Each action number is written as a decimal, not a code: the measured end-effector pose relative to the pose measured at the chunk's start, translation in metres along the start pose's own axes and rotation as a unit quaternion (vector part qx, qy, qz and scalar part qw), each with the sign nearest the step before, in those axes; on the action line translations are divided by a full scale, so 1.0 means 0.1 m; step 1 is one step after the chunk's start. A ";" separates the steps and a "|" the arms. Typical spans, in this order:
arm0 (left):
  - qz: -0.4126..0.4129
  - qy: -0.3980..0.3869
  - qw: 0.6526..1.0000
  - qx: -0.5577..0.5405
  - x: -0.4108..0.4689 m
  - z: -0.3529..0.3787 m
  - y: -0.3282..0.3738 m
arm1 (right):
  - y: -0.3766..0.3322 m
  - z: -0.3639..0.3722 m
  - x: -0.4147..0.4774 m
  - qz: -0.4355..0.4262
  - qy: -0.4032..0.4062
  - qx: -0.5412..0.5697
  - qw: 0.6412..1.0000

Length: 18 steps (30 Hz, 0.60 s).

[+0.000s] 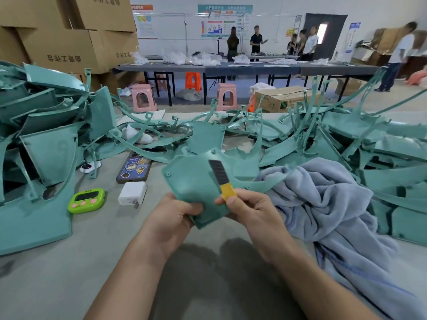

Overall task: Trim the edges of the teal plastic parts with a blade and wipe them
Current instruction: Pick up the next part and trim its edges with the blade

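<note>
Left hand grips 1 flat teal part by its near lower corner, fingers curled round the edge, holding it up above the desk at centre. Right hand pinches a dark blade by its yellow wrap, thumb on top. The blade lies flat across the face of the part, tip pointing away from the person, not visibly biting an edge. My read: trimming step on this part, at the start or between strokes; can't tell which edges are already cut, no shavings visible. Wipe not done for this piece, judging by the grey-blue towel lying bunched on the desk just right of the hands, touched by neither. Big left pile of teal panels and a tangled right pile of panels and thin curved strips, more across the middle behind the held part. No way to tell from here which pile is finished and which is waiting, so overall progress is unclear; plenty of parts on the desk either way, so likely a lot left. Also on the desk left of the hands: phone, white charger, green timer, all apart from the work. Left for this piece: run the edges, then towel it.
</note>
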<state>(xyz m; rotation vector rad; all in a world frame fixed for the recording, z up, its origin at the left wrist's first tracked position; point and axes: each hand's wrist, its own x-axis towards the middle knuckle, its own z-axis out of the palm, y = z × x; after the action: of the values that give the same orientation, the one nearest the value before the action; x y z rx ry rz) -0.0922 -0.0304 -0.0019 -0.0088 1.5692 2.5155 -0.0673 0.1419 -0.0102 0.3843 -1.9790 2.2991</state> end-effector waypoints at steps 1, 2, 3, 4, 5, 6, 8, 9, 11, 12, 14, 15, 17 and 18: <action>-0.005 -0.015 0.999 0.034 -0.02 0.01 -0.02 | 0.01 -0.02 0.01 -0.005 0.016 -0.011 1.000; -0.015 -0.029 0.998 0.052 -0.04 0.02 -0.03 | 0.01 -0.05 0.01 -0.011 0.039 -0.015 0.999; -0.021 -0.041 0.997 0.056 -0.05 0.02 -0.03 | -0.01 -0.09 0.02 -0.020 0.060 -0.018 0.998; -0.022 -0.047 0.998 0.045 -0.04 0.00 -0.01 | -0.05 -0.15 0.03 -0.033 0.072 -0.030 0.996; -0.018 -0.038 0.999 0.015 -0.02 -0.03 0.03 | -0.10 -0.22 0.04 -0.047 0.065 -0.055 0.995; -0.006 -0.017 1.000 -0.024 0.00 -0.09 0.07 | -0.15 -0.29 0.04 -0.056 0.036 -0.093 0.993; 0.028 0.009 0.998 -0.055 0.04 -0.22 0.17 | -0.24 -0.39 0.06 -0.048 -0.070 -0.183 0.979; 0.041 0.003 0.999 -0.025 0.04 -0.26 0.20 | -0.25 -0.42 0.06 -0.034 -0.126 -0.227 0.965; 0.043 -0.034 0.996 0.072 0.02 -0.28 0.19 | -0.23 -0.43 0.03 -0.013 -0.189 -0.264 0.946; 0.034 -0.049 0.991 0.117 0.01 -0.28 0.16 | -0.21 -0.42 0.01 -0.008 -0.192 -0.254 0.948; 0.004 -0.054 0.985 0.165 -0.01 -0.25 0.11 | -0.20 -0.41 0.00 -0.003 -0.179 -0.224 0.958; -0.014 -0.058 0.984 0.166 -0.02 -0.23 0.08 | -0.21 -0.41 0.00 -0.006 -0.173 -0.215 0.961; -0.046 -0.075 0.983 0.159 -0.04 -0.18 0.05 | -0.22 -0.42 0.02 -0.011 -0.162 -0.196 0.967; -0.057 -0.075 0.983 0.160 -0.04 -0.14 0.05 | -0.21 -0.42 0.02 -0.012 -0.141 -0.184 0.973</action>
<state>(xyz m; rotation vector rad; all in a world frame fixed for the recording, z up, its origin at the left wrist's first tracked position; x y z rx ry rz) -0.0898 -0.0457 -0.0038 0.1270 1.8314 2.0995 -0.0707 0.1861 0.0046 0.7240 -2.4524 1.8883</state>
